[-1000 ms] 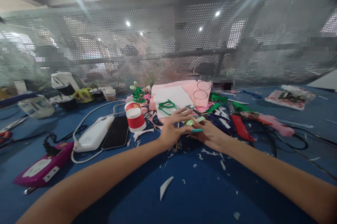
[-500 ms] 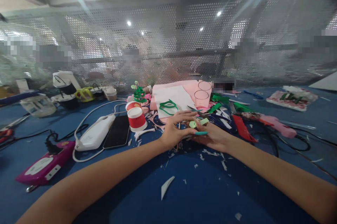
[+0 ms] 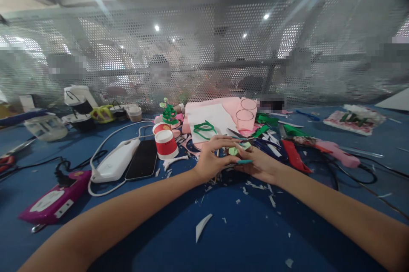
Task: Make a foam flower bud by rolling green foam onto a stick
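Note:
My left hand [image 3: 212, 159] and my right hand [image 3: 257, 165] meet above the middle of the blue table. Between them is a small light-green folded strip [image 3: 234, 150], which looks like paper or foam. Fingers of both hands are closed on it, and part of it is hidden behind them. Long teal nails show on the left hand, one reaching across toward the right fingers. Just beyond the hands, a white sheet [image 3: 211, 114] with a looped green strip [image 3: 205, 129] on it lies over pink sheets [image 3: 246, 108]. Pale paper scraps [image 3: 252, 184] are scattered beneath the hands.
Left of my hands stand a red-and-white paper cup [image 3: 166, 145], a black phone [image 3: 142, 160], a white power bank [image 3: 116, 161] and a purple power strip [image 3: 56, 199]. A pink glue gun [image 3: 338, 153] with cables lies right. Behind the table rises a perforated metal screen [image 3: 191, 50].
The light-green strip has shifted slightly and turned between my fingers, with less of its right end showing. Both hands stay in nearly the same place.

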`<action>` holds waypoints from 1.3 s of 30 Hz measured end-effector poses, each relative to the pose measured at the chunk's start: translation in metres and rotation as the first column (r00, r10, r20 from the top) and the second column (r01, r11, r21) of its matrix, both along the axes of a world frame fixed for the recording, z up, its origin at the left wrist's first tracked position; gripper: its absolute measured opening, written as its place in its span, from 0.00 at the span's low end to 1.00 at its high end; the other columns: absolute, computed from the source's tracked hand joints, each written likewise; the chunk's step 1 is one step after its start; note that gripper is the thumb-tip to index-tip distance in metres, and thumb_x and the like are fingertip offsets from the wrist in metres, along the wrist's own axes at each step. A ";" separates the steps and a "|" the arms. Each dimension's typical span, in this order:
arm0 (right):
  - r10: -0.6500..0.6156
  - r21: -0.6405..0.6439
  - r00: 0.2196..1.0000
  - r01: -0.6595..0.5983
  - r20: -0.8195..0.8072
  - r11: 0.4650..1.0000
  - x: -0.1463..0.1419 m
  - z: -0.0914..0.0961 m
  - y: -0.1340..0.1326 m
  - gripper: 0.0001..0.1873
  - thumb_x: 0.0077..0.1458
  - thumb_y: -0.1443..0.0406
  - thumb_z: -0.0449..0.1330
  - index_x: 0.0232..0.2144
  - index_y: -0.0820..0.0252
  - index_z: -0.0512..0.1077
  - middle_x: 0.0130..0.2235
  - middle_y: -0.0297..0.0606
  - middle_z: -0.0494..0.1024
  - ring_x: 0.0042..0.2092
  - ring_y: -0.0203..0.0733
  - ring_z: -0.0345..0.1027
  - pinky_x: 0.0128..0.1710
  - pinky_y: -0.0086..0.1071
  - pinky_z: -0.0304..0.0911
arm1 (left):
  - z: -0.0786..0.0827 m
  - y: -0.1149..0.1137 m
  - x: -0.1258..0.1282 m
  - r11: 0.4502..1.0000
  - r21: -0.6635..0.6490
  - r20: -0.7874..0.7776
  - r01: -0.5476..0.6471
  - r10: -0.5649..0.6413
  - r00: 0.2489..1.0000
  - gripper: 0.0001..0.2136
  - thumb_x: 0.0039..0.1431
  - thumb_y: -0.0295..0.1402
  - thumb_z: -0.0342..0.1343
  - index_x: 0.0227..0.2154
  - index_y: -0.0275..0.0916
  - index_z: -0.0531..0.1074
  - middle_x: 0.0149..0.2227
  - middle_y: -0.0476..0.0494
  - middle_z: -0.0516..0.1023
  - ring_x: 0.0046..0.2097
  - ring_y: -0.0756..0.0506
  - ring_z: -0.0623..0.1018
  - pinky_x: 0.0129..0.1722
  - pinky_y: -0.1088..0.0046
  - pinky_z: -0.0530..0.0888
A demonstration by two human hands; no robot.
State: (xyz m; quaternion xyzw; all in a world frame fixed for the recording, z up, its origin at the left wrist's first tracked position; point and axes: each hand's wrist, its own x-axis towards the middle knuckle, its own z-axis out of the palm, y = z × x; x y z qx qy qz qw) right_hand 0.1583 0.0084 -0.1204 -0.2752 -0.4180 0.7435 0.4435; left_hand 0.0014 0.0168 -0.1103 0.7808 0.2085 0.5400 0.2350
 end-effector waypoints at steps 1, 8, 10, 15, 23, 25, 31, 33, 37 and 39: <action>-0.025 0.016 0.999 0.025 0.019 1.000 0.000 0.000 0.000 0.18 0.34 0.59 0.69 0.31 0.56 0.73 0.30 0.32 0.74 0.29 0.32 0.66 0.28 0.27 0.63 | -0.001 0.000 0.000 1.000 -0.002 0.000 -0.011 0.011 1.000 0.13 0.38 0.33 0.65 0.32 0.38 0.76 0.38 0.39 0.78 0.45 0.43 0.73 0.46 0.63 0.69; -0.102 0.113 0.989 0.089 0.109 0.990 0.001 -0.001 0.003 0.16 0.41 0.57 0.66 0.33 0.58 0.75 0.30 0.35 0.75 0.29 0.33 0.67 0.26 0.26 0.63 | -0.006 0.003 -0.001 0.996 -0.006 0.002 -0.085 0.085 0.996 0.13 0.39 0.35 0.64 0.32 0.39 0.75 0.36 0.41 0.77 0.43 0.44 0.73 0.45 0.64 0.70; -0.113 0.117 0.991 0.103 0.078 0.988 0.002 0.001 0.002 0.15 0.42 0.57 0.65 0.33 0.58 0.75 0.30 0.36 0.75 0.30 0.34 0.67 0.26 0.26 0.63 | -0.006 0.004 -0.002 0.995 -0.008 0.010 -0.096 0.096 0.995 0.14 0.40 0.35 0.64 0.33 0.39 0.75 0.36 0.41 0.77 0.42 0.44 0.73 0.45 0.65 0.70; -0.084 0.169 0.994 0.072 0.066 0.983 0.006 0.008 -0.002 0.14 0.38 0.62 0.66 0.31 0.61 0.75 0.32 0.38 0.76 0.31 0.36 0.68 0.27 0.26 0.64 | -0.007 0.004 -0.002 0.992 -0.033 0.022 -0.123 0.123 0.992 0.14 0.40 0.33 0.64 0.34 0.39 0.75 0.36 0.41 0.77 0.42 0.44 0.73 0.44 0.65 0.70; -0.130 0.185 0.986 0.110 0.101 0.977 0.007 0.009 -0.003 0.13 0.37 0.63 0.66 0.30 0.61 0.76 0.32 0.39 0.77 0.30 0.37 0.69 0.30 0.30 0.65 | -0.006 0.003 -0.002 0.987 -0.021 0.029 -0.160 0.161 0.987 0.14 0.39 0.34 0.65 0.32 0.40 0.76 0.35 0.42 0.77 0.41 0.44 0.74 0.43 0.63 0.71; -0.139 0.177 0.987 0.123 0.081 0.976 0.007 0.009 -0.002 0.14 0.37 0.64 0.65 0.32 0.60 0.75 0.33 0.40 0.78 0.31 0.37 0.69 0.30 0.30 0.65 | -0.006 0.003 -0.002 0.985 -0.016 0.037 -0.171 0.172 0.984 0.14 0.40 0.35 0.64 0.33 0.40 0.76 0.34 0.43 0.77 0.41 0.44 0.74 0.43 0.63 0.71; -0.081 0.088 0.997 0.081 -0.005 0.993 0.007 0.010 0.000 0.09 0.40 0.64 0.62 0.28 0.61 0.75 0.30 0.39 0.78 0.30 0.38 0.69 0.28 0.30 0.64 | -0.004 0.002 -0.001 0.980 -0.012 0.052 -0.197 0.197 0.979 0.13 0.39 0.34 0.64 0.32 0.39 0.76 0.34 0.43 0.78 0.40 0.45 0.75 0.42 0.65 0.72; -0.081 0.060 0.997 0.081 -0.005 0.995 0.008 0.011 0.001 0.07 0.40 0.65 0.61 0.26 0.61 0.74 0.28 0.37 0.78 0.29 0.38 0.69 0.29 0.31 0.63 | -0.003 0.001 -0.002 0.977 -0.017 0.055 -0.212 0.213 0.976 0.13 0.40 0.33 0.64 0.32 0.39 0.76 0.34 0.43 0.78 0.39 0.45 0.75 0.42 0.66 0.72; -0.098 0.070 0.995 0.097 0.012 0.993 0.009 0.011 0.001 0.04 0.38 0.66 0.62 0.22 0.61 0.73 0.26 0.34 0.76 0.28 0.35 0.68 0.32 0.31 0.63 | -0.003 0.002 -0.003 0.967 -0.053 0.049 -0.249 0.251 0.967 0.12 0.41 0.34 0.63 0.32 0.37 0.76 0.33 0.43 0.78 0.38 0.46 0.75 0.41 0.67 0.72; -0.118 0.062 0.993 0.117 0.014 0.991 0.009 0.010 0.001 0.04 0.38 0.66 0.63 0.22 0.61 0.73 0.25 0.33 0.76 0.29 0.35 0.68 0.32 0.31 0.63 | -0.004 0.002 -0.003 0.963 -0.071 0.051 -0.260 0.263 0.963 0.13 0.42 0.35 0.63 0.33 0.38 0.76 0.33 0.44 0.78 0.37 0.46 0.75 0.40 0.68 0.72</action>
